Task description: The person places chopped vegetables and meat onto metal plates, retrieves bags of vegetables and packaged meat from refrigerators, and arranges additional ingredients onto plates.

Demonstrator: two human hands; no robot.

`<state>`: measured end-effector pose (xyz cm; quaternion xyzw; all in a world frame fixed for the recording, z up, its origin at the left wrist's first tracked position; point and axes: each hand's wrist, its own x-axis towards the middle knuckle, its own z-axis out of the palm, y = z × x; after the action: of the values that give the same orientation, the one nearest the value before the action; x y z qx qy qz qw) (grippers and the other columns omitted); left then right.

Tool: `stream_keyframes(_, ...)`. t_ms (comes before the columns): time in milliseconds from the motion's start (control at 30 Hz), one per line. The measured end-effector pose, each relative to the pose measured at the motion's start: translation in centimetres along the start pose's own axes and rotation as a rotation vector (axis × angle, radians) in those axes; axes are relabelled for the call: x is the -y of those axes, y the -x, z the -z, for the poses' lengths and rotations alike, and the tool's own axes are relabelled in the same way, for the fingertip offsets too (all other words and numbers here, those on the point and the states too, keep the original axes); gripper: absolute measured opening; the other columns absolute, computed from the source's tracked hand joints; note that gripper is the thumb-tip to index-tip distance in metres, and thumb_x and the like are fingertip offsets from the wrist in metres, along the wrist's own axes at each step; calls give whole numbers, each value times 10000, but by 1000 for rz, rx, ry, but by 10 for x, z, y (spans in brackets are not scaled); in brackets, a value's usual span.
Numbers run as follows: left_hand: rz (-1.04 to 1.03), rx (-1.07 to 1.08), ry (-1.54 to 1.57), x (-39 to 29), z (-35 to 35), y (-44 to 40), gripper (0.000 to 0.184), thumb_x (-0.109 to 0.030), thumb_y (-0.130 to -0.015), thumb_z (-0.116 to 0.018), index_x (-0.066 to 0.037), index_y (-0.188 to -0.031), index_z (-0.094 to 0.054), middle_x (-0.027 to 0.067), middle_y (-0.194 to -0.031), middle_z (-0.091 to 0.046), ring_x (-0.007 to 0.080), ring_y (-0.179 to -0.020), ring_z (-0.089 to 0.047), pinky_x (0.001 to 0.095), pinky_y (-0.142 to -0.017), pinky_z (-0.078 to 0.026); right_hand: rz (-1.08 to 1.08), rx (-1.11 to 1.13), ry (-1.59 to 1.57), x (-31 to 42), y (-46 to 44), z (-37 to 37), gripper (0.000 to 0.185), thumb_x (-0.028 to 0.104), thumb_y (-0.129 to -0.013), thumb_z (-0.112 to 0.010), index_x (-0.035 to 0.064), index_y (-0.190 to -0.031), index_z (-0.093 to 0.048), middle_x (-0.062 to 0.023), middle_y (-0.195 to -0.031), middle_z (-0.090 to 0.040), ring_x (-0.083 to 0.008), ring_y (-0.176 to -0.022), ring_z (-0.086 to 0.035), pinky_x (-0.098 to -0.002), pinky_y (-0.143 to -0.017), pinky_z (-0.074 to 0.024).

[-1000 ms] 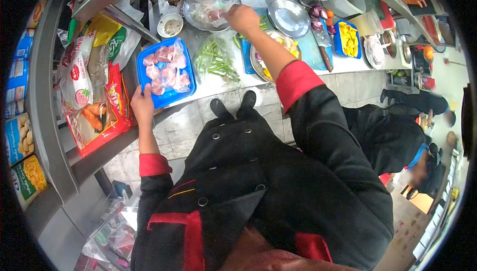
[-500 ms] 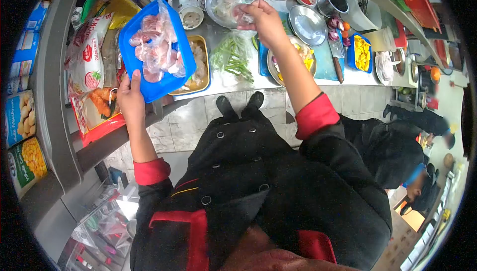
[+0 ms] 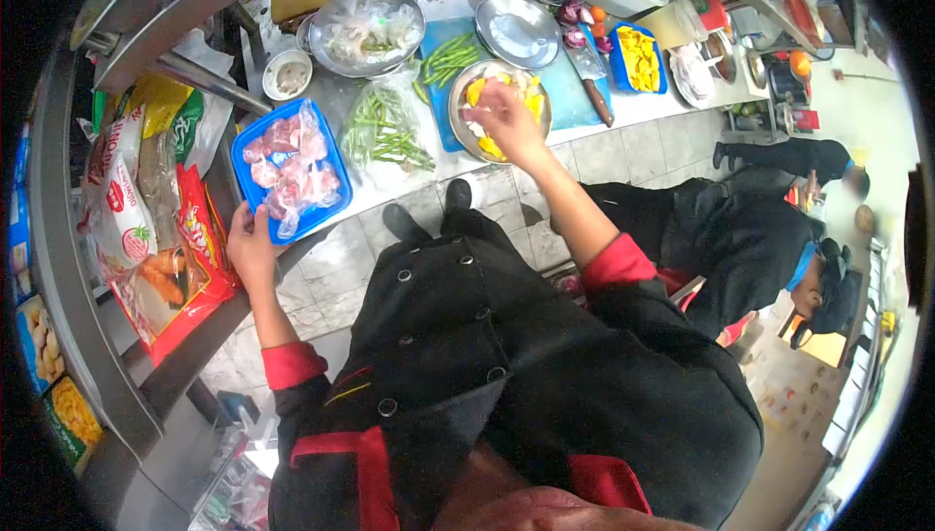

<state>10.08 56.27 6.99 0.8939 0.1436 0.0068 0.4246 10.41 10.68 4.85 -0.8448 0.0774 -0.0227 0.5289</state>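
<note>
My left hand (image 3: 252,244) grips the near left corner of a blue plastic tray (image 3: 343,202), thumb on the rim. Several clear bags of raw pink meat (image 3: 288,163) lie in the tray, which sits at the counter's front edge. Over a round metal dish (image 3: 466,138) of cut yellow pieces and pale chunks is my right hand (image 3: 513,127), fingers loosely bent and apart, apparently holding nothing. Between the hands lies a clear bag of green beans (image 3: 385,132). Behind it, a metal bowl (image 3: 414,19) holds crumpled plastic bags.
A knife (image 3: 594,93) lies on a blue cutting board (image 3: 570,132) near red onions (image 3: 573,13). A blue container of yellow pieces (image 3: 640,60) stands to the right. Packaged food (image 3: 122,190) fills the left shelf. Other people in dark clothing (image 3: 745,239) are at the right.
The blue tray has gone from tilted in my left hand to lying level on the counter. My right hand has left the bagged contents of the metal bowl and moved over the round dish.
</note>
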Motion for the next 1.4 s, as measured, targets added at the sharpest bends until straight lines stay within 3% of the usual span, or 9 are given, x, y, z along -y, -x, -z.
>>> stream_keyframes(33, -31, -40, 17, 2, -1, -1, 389, -192, -924, -681, 21, -1243, -614, 129, -1029, -704, 185, -884, -673, 311, -782, -521, -194, -101, -210, -3, 18, 23, 305, 122, -886, -704, 66, -1161, -585, -69, -1012, -638, -143, -868, -624, -275, -689, -532)
stream_keyframes(67, -90, -121, 16, -2, -1, -1, 404, -182, -915, -691, 15, -1257, -607, 127, -1048, -694, 184, -895, -667, 313, -787, -520, -187, -168, 24, -31, 28, 47, 310, 123, -876, -690, 75, -1160, -577, -76, -985, -644, -140, -813, -618, -265, -647, -515)
stream_keyframes(233, -234, -297, 133, -71, -8, 11, 263, -113, -928, -664, -5, -1167, -638, 78, -1008, -666, 140, -857, -622, 293, -755, -505, -408, -317, 183, -84, 48, 117, 364, 163, -826, -729, 76, -1154, -596, -85, -881, -691, -206, -813, -672, -347, -739, -516)
stream_keyframes(433, -57, 465, 276, -98, -137, 43, 168, -154, -952, -638, -44, -1076, -658, 30, -902, -677, 103, -775, -621, 246, -688, -502, -233, -332, 196, -106, -6, 176, 237, 139, -829, -696, 42, -1042, -657, -80, -851, -682, -179, -777, -654, -322, -708, -514)
stream_keyframes(567, 212, 661, 361, -107, -248, 74, 292, -215, -940, -657, -14, -1143, -597, 71, -859, -695, 126, -653, -640, 248, -564, -516, -244, -328, 33, -130, -45, 218, 235, 133, -848, -673, 51, -1067, -658, -65, -843, -670, -153, -742, -636, -310, -695, -514)
stream_keyframes(667, 445, 785, 334, -119, -302, 83, 215, -152, -959, -593, -52, -1144, -550, 74, -980, -684, 142, -772, -672, 263, -628, -564, -241, -259, -71, -129, -60, 250, 201, 109, -870, -672, 56, -1063, -660, -41, -815, -671, -124, -712, -627, -283, -644, -504)
stream_keyframes(767, 563, 650, 643, -116, -331, 95, 202, -129, -953, -591, -49, -1128, -528, 115, -1039, -665, 175, -807, -679, 302, -667, -599, -188, -231, -28, -162, -66, 284, 195, 108, -880, -671, 59, -1069, -661, -32, -813, -671, -116, -709, -626, -272, -618, -502)
stream_keyframes(1067, 584, 545, 694, -113, -322, 123, 317, -91, -934, -630, -91, -1238, -543, 59, -1021, -654, 157, -814, -651, 334, -716, -614, -306, -256, -89, -204, -77, 369, 202, 135, -911, -652, 52, -1095, -653, -36, -880, -683, -121, -723, -671, -256, -592, -512)
stream_keyframes(1400, 595, 575, 683, -124, -317, 131, 333, -183, -950, -641, -72, -1244, -530, 68, -1044, -647, 192, -831, -700, 330, -701, -596, -192, -119, -84, -170, -112, 327, 180, 115, -912, -633, 32, -1066, -675, -56, -847, -696, -126, -730, -644, -265, -680, -508)
